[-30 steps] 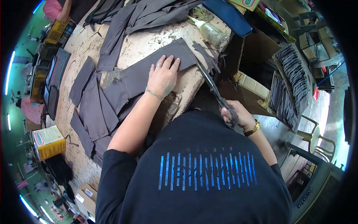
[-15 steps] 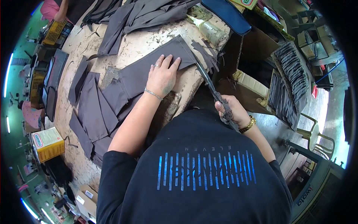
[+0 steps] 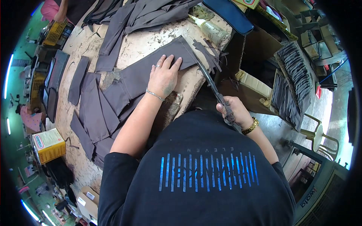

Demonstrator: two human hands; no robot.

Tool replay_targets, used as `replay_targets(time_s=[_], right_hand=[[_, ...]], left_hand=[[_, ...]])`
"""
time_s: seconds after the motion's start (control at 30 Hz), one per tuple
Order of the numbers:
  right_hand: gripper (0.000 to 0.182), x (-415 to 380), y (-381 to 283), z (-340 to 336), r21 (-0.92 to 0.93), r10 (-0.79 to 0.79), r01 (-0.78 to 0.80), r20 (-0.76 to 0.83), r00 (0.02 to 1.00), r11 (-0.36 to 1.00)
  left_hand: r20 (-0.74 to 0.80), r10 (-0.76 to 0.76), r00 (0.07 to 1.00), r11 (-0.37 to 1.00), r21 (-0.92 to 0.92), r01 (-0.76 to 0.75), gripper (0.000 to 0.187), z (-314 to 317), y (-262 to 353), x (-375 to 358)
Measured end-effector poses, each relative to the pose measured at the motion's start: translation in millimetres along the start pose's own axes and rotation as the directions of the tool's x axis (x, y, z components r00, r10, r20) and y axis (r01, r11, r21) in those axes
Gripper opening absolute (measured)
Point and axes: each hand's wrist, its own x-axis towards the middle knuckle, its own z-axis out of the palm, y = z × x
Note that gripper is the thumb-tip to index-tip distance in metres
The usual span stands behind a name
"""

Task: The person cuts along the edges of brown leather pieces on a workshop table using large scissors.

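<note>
My left hand lies palm down with its fingers spread on a long dark grey-brown fabric piece, pressing it to the worn table. A ring and a bracelet show on this hand and wrist. My right hand is wrapped round a dark tool with a long narrow metal end, its grip bound in dark material. The tip of that tool touches the right edge of the fabric. Narrow dark strips lie beside the tip. More fabric pieces overlap to the left of my left forearm.
A fabric pile, a cloudy bottle and a dark blue case sit at the far side. A yellow tin stands at the left. Stacked dark pieces fill a box at the right. Other people show at the left.
A fabric flap and a loose strip at the left of the table have shifted slightly and lie straighter. Both my hands have hardly moved.
</note>
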Motion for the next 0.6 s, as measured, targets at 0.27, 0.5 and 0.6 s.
replay_targets(time_s=[0.27,0.5,0.6], right_hand=[[0.051,0.4,-4.6,0.4,0.07,0.007,-0.008,0.015,1.0,0.998],[0.053,16.8,-1.7,5.3,0.11,-0.037,0.035,0.02,0.999,0.993],[0.053,13.0,-4.2,6.2,0.014,-0.044,0.044,-0.004,0.999,0.999]], left_hand=[[-0.013,0.023,1.0,1.0,0.003,-0.023,0.041,0.1,-0.7,-1.3],[-0.008,0.046,0.999,0.999,-0.016,-0.046,0.042,-0.6,-0.4,-2.9],[0.0,0.037,0.999,0.999,-0.026,-0.037,0.042,-1.2,-0.1,-2.8]])
